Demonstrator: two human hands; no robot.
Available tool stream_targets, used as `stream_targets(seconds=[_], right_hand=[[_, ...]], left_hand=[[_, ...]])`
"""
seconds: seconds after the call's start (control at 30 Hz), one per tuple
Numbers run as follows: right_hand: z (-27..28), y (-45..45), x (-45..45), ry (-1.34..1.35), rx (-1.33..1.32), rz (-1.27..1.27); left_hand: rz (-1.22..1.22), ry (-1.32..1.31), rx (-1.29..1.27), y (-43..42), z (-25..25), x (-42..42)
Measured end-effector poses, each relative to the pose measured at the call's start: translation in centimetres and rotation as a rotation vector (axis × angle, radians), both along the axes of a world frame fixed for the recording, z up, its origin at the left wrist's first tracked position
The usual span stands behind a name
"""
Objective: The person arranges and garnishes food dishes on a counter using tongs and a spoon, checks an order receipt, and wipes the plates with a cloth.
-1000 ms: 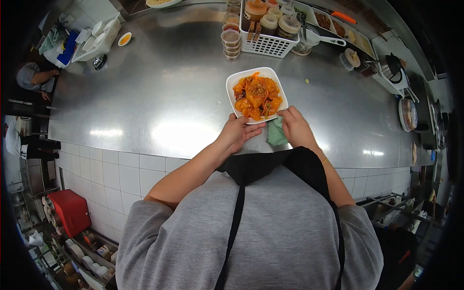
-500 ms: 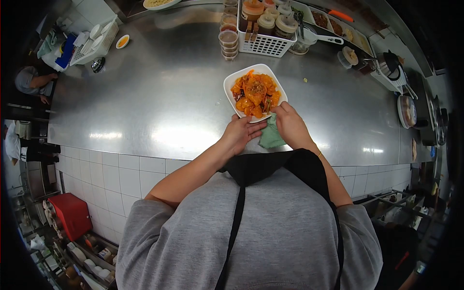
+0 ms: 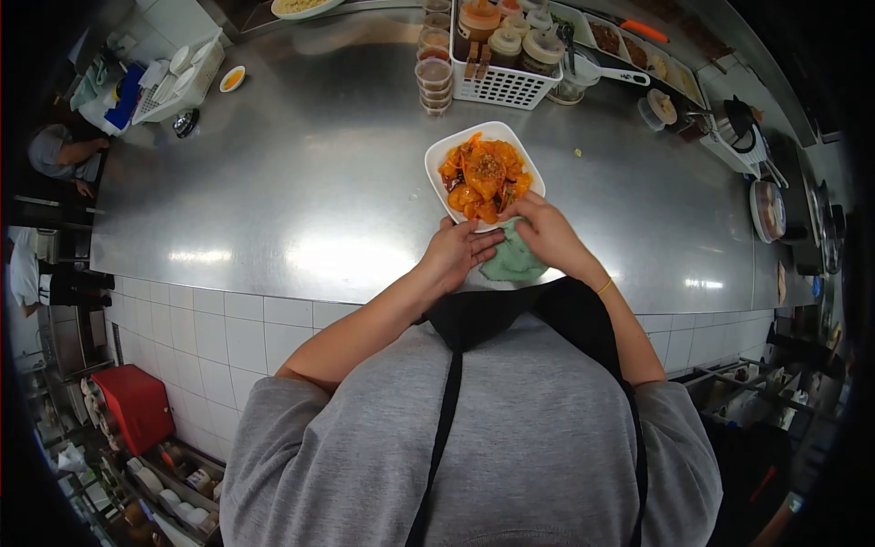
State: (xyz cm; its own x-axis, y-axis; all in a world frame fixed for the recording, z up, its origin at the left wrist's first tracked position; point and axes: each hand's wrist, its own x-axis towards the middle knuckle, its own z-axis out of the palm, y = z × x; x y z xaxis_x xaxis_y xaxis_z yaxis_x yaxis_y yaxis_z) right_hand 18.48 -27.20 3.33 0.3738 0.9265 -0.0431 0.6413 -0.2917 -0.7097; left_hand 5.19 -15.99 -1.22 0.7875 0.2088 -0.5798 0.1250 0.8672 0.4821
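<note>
A white square plate holds orange glazed food over the steel counter. At the plate's near-left corner, my left hand has its thumb on the rim and its fingers reaching below the near edge. My right hand is at the near-right rim, with its fingers closed on a green cloth that hangs below the plate's edge. The fingertips partly hide the rim there.
A white basket of sauce bottles stands behind the plate, beside stacked sauce cups. A small orange-filled dish, a bell and a utensil basket are far left. A person is at the left edge.
My right hand has moved left along the plate's near rim, and the green cloth has moved left with it. My left hand keeps nearly the same place.
</note>
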Motion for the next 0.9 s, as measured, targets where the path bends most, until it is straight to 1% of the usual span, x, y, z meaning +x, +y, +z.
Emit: stream_targets(seconds=[0.03, 0.17, 0.23, 0.27, 0.33, 0.37, 0.43, 0.47, 0.53, 0.57, 0.6, 0.67, 0.7, 0.73, 0.77, 0.8, 0.83, 0.87, 0.9], right_hand=[[0.1, -0.1, 0.5, 0.046, 0.003, 0.011], [-0.7, -0.7, 0.3, 0.002, 0.02, -0.05], [-0.4, -0.6, -0.1, 0.094, 0.046, 0.091], [-0.3, -0.7, 0.0, 0.095, 0.049, 0.09], [0.1, -1.5, 0.7, 0.156, 0.104, 0.119], [0.3, -2.2, 1.3, 0.239, 0.109, -0.008], [1.8, -4.3, 2.8, 0.255, 0.128, -0.125], [1.8, -5.7, 3.9, 0.24, 0.137, -0.171], [2.4, -7.6, 4.2, 0.529, 0.248, -0.358], [2.8, -8.3, 4.2, 0.524, 0.255, -0.37], [3.1, -8.9, 4.3, 0.567, 0.307, -0.412], [3.7, -9.9, 4.2, 0.609, 0.362, -0.463], [4.0, -10.1, 4.2, 0.62, 0.402, -0.439], [4.3, -10.2, 4.1, 0.632, 0.444, -0.413], [5.0, -10.2, 3.8, 0.63, 0.452, -0.416], [5.9, -10.1, 3.3, 0.603, 0.437, -0.366], [6.7, -10.2, 3.1, 0.575, 0.422, -0.318], [7.4, -10.4, 3.1, 0.571, 0.43, -0.323], [8.0, -10.6, 3.2, 0.43, 0.404, -0.304]], left_hand=[[-0.022, -0.027, 0.0, 0.0, 0.1, 0.0], [-0.01, -0.009, 0.006, -0.3, 0.0, 0.2], [0.019, 0.047, 0.017, -0.3, -0.3, 0.3], [0.018, 0.047, 0.019, -0.2, -0.5, 0.2], [-0.013, -0.038, 0.022, -0.1, -0.5, 0.0], [-0.011, -0.039, 0.024, 0.1, -0.5, -0.2], [-0.138, -0.001, 0.07, 0.5, 0.1, -0.7], [-0.137, -0.002, 0.071, 0.9, 0.1, -1.2], [-0.38, 0.083, 0.263, 1.7, 0.5, -2.3], [-0.481, 0.115, 0.486, 1.8, 1.2, -2.7], [-0.495, 0.107, 0.492, 1.9, 2.0, -2.6], [-0.573, -0.075, 0.659, 1.8, 3.2, -2.4], [-0.538, -0.203, 0.72, 1.2, 4.2, -1.8], [-0.543, -0.206, 0.724, 0.7, 5.2, -1.0], [-0.529, -0.294, 0.899, 0.2, 6.1, -0.1], [-0.511, -0.384, 1.074, -0.2, 7.0, 0.9], [-0.485, -0.409, 1.103, -0.5, 7.8, 1.7], [-0.491, -0.416, 1.108, -0.6, 8.2, 2.5], [-0.437, -0.458, 1.211, -0.6, 8.5, 3.3]])
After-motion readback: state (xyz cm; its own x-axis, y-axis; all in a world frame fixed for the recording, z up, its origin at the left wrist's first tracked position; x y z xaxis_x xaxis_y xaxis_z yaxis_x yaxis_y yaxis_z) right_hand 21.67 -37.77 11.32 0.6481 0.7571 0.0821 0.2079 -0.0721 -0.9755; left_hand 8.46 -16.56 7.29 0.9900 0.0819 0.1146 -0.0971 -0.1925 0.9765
